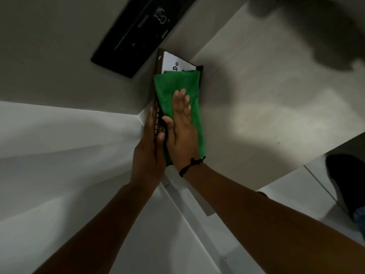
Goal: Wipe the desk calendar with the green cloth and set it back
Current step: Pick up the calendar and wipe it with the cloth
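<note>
A pale beige desk top (266,107) sits below. The dark-framed desk calendar with a white page (173,63) is held up over its corner. The left hand (150,151) grips the calendar's edge. The right hand (182,125) lies flat, pressing the soft green cloth (173,84) on it. This looks like the wiping step. Next, rub the bare top part.

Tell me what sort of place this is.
Probably a home or office room, though little shows. A desk calendar is held over a pale surface, likely a desk or shelf, in a corner of plain walls. A black panel, perhaps a screen, hangs on the wall beside it.
</note>
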